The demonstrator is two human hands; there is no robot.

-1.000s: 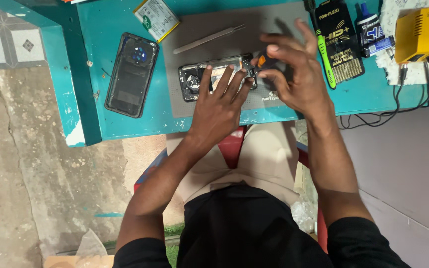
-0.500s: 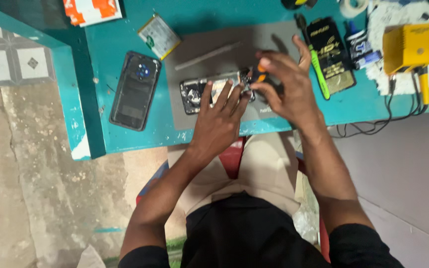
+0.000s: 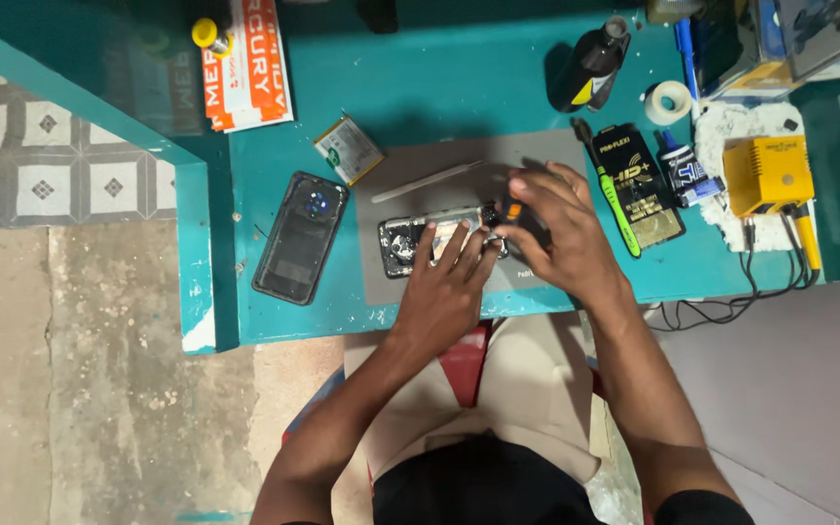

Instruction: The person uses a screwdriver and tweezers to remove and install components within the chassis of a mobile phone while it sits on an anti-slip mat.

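An opened phone (image 3: 420, 238) lies on a grey mat (image 3: 537, 160) near the front edge of the teal table (image 3: 420, 87). The left hand (image 3: 444, 292) rests flat on it, fingers spread, gripping nothing. The right hand (image 3: 561, 233) is closed in a pinch grip on a small orange-tipped tool (image 3: 511, 212), held at the phone's right end. Tweezers (image 3: 427, 182) lie on the mat just behind the phone. To the left lie a phone back cover (image 3: 300, 236) and a battery (image 3: 348, 149). A yellow box (image 3: 768, 175) sits well apart at the right.
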